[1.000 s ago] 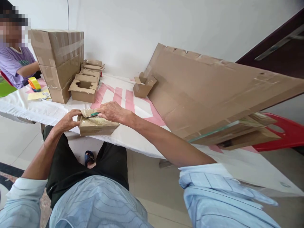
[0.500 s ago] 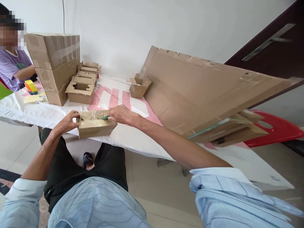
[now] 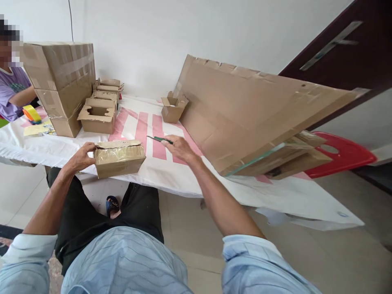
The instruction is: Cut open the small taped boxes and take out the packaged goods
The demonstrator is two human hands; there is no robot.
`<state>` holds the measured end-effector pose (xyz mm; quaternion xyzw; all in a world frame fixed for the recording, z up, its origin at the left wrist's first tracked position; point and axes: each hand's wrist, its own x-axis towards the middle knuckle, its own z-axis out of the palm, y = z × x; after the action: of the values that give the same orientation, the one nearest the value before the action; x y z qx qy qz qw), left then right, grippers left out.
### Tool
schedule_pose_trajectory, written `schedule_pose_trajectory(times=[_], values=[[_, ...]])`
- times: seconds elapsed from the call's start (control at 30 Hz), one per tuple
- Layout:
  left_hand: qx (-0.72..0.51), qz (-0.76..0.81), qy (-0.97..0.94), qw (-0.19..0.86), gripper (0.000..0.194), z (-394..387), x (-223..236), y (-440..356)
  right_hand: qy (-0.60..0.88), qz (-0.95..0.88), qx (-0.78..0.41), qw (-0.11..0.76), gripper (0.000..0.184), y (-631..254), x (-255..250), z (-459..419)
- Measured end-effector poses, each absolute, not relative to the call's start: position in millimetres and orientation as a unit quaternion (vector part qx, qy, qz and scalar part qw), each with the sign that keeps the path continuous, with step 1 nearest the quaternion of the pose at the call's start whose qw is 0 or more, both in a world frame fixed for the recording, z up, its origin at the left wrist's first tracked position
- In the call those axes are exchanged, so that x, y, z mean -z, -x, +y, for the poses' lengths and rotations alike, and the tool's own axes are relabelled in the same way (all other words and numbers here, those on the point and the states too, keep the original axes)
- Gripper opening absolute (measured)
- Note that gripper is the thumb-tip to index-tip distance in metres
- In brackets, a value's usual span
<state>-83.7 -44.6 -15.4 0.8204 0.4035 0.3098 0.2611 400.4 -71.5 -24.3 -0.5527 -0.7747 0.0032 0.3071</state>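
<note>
My left hand [image 3: 82,158] grips the left end of a small cardboard box [image 3: 120,160] at the table's front edge. Shiny clear tape covers the box's near upper part, and a ragged dark slit runs along the top behind it. To the right of the box, apart from it, my right hand [image 3: 179,148] is closed around a thin green-handled tool [image 3: 159,139]. Its slim metal end points left, above the pink-and-white cloth; the exact kind of tool is unclear.
Stacked taped cartons [image 3: 65,81] stand at left, beside several cut-open boxes [image 3: 97,118]. A small open box [image 3: 173,108] sits near a large leaning cardboard sheet [image 3: 254,114]. Tape rolls [image 3: 32,114] lie at far left, near another person [image 3: 15,90]. A red chair [image 3: 346,153] stands at right.
My right hand has moved right, off the box, taking the green-handled tool along. The box's top looks more closed than before, with only a narrow slit. My left hand keeps its hold.
</note>
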Motion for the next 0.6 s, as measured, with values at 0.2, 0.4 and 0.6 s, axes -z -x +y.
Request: schedule_pose_trajectory(times=[0.2,0.4,0.6], values=[[-0.326,0.398,-0.808,0.287,0.063,-44.9,20.1,85.7,0.744,-0.63,-0.084,0.205,0.042,-354.0,102.0,-84.5],[-0.351,0.391,-0.793,0.309,0.094,-32.6,33.4,92.4,0.756,-0.615,-0.097,0.202,0.046,-340.4,122.8,-88.5],[-0.344,0.389,-0.798,0.305,0.099,-26.0,37.2,94.5,0.732,-0.617,-0.11,0.269,0.046,-337.5,119.3,-76.2]])
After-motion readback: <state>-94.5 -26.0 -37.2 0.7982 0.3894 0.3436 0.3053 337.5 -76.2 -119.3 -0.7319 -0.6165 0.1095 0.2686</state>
